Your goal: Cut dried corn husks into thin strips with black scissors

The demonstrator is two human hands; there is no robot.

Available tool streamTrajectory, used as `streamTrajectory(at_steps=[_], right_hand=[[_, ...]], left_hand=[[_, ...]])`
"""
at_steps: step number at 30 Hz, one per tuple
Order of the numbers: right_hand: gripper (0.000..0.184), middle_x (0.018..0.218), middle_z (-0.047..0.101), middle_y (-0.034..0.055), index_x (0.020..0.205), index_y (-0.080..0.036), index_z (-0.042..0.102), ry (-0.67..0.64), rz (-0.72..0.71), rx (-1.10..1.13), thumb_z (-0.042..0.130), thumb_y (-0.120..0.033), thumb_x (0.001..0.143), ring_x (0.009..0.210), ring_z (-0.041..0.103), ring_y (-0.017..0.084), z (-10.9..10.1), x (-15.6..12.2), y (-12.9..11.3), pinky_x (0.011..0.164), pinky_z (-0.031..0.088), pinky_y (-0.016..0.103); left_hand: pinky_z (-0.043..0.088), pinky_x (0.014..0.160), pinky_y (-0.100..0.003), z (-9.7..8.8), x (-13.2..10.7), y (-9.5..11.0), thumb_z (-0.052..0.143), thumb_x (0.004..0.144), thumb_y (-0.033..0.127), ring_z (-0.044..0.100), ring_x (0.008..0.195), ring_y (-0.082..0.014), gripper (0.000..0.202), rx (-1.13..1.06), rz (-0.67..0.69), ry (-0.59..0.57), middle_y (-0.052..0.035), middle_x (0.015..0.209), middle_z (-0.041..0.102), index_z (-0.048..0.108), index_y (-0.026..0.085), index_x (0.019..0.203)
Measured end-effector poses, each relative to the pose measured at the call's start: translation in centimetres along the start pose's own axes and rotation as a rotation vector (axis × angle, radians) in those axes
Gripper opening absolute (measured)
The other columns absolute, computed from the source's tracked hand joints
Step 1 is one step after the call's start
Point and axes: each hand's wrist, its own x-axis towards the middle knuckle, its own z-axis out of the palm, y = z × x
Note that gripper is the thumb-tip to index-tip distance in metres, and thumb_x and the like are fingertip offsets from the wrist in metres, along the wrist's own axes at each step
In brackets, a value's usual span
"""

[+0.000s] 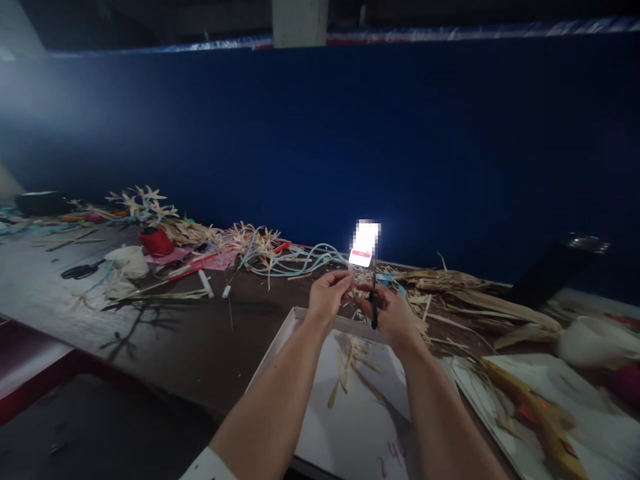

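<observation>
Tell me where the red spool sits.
Head view, far left on the table: the red spool sits beside the white cup, behind the black scissors.

Red cup [157, 241], lit phone [364, 244]

Faint pink handwritten digits, roughly "2 4", on white tray [320, 427]; otherwise nothing legible.

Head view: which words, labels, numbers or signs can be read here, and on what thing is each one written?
No text reads with certainty.
Phone screen: the upper part is pixelated; a red label below it is too small to read.
White tray: faint pink handwritten marks near the bottom edge, maybe digits, too blurred to read.
Printed sheet on the right: only pictures are seen, no legible words.
</observation>
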Motion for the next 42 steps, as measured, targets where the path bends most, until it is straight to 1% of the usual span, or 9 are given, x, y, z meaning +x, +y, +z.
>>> streamTrajectory(at_steps=[5, 8, 11, 16, 20, 24, 28, 32, 42], right_hand=[[0.042, 0.063, 0.062, 0.0011, 0.099, -0.021, 0.064, -0.134, 0.094, -0.133, 0.068, -0.04, 0.062, 0.054, 0.053, 0.016, -0.4, -0.4, -0.8, 0.05, 0.04, 0.027], [0.046, 0.061, 0.061, 0.0009, 0.103, -0.019, 0.064, -0.214, 0.129, -0.173, 0.067, -0.041, 0.064, 0.052, 0.049, 0.014, -0.7, -0.6, -1.2, 0.048, 0.037, 0.025], [0.051, 0.06, 0.06, 0.0006, 0.108, -0.017, 0.062, -0.248, 0.147, -0.215, 0.066, -0.043, 0.064, 0.051, 0.047, 0.012, -0.9, -0.6, -1.2, 0.046, 0.036, 0.024], [0.055, 0.056, 0.06, 0.0003, 0.11, -0.013, 0.061, -0.267, 0.13, -0.265, 0.066, -0.044, 0.065, 0.047, 0.046, 0.01, -1.0, -0.6, -1.0, 0.046, 0.035, 0.022], [0.053, 0.054, 0.06, 0.0012, 0.109, -0.012, 0.062, -0.259, 0.099, -0.276, 0.064, -0.044, 0.067, 0.045, 0.046, 0.01, -1.1, -0.5, -1.0, 0.044, 0.035, 0.021], [0.054, 0.052, 0.059, 0.0011, 0.108, -0.01, 0.062, -0.261, 0.098, -0.276, 0.065, -0.044, 0.066, 0.043, 0.045, 0.009, -1.1, -0.6, -1.1, 0.043, 0.035, 0.021], [0.054, 0.05, 0.058, 0.0004, 0.107, -0.01, 0.063, -0.243, 0.121, -0.3, 0.065, -0.045, 0.065, 0.041, 0.044, 0.009, -1.3, -0.5, -1.1, 0.042, 0.034, 0.021], [0.052, 0.049, 0.058, 0.0001, 0.106, -0.011, 0.064, -0.26, 0.103, -0.332, 0.065, -0.044, 0.066, 0.04, 0.044, 0.009, -1.5, -0.5, -0.8, 0.04, 0.033, 0.02], [0.044, 0.045, 0.054, -0.0014, 0.102, -0.014, 0.066, -0.293, 0.064, -0.379, 0.062, -0.044, 0.069, 0.038, 0.041, 0.009, -2.1, -0.4, -0.4, 0.039, 0.031, 0.022]], left_hand=[[0.036, 0.049, -0.018, -0.6, 0.4, 0.1, 0.064, 0.065, 0.037, 0.046, 0.052, -0.006, 0.033, 0.1, 0.058, -0.056, -0.0009, 0.063, 0.06, 0.068, 0.012, 0.087], [0.036, 0.047, -0.018, -0.8, 0.5, 0.2, 0.063, 0.065, 0.037, 0.046, 0.049, -0.0064, 0.031, 0.135, 0.065, -0.086, -0.0001, 0.06, 0.058, 0.067, 0.011, 0.082], [0.035, 0.045, -0.018, -0.9, 0.5, 0.4, 0.062, 0.065, 0.037, 0.045, 0.046, -0.0061, 0.028, 0.159, 0.061, -0.088, 0.0007, 0.057, 0.055, 0.064, 0.011, 0.076], [0.032, 0.043, -0.018, -1.0, 0.6, 0.6, 0.061, 0.066, 0.036, 0.042, 0.043, -0.0054, 0.025, 0.201, 0.061, -0.094, 0.0016, 0.055, 0.053, 0.061, 0.012, 0.073], [0.032, 0.044, -0.019, -1.1, 0.5, 0.7, 0.061, 0.066, 0.04, 0.042, 0.045, -0.0059, 0.03, 0.242, 0.056, -0.117, 0.001, 0.057, 0.055, 0.063, 0.012, 0.076], [0.033, 0.044, -0.019, -1.2, 0.6, 0.5, 0.061, 0.066, 0.044, 0.043, 0.046, -0.0061, 0.036, 0.227, 0.06, -0.142, 0.0, 0.061, 0.057, 0.065, 0.012, 0.081], [0.032, 0.044, -0.019, -1.4, 0.7, 0.2, 0.06, 0.066, 0.045, 0.042, 0.046, -0.0061, 0.036, 0.249, 0.078, -0.14, 0.0001, 0.06, 0.056, 0.065, 0.012, 0.08], [0.034, 0.046, -0.019, -1.5, 0.9, -0.1, 0.059, 0.067, 0.043, 0.044, 0.048, -0.007, 0.035, 0.289, 0.086, -0.136, -0.0012, 0.062, 0.058, 0.066, 0.012, 0.082], [0.034, 0.046, -0.02, -1.5, 0.8, 0.2, 0.061, 0.066, 0.041, 0.044, 0.048, -0.007, 0.034, 0.291, 0.061, -0.141, -0.0019, 0.065, 0.06, 0.066, 0.013, 0.083]])
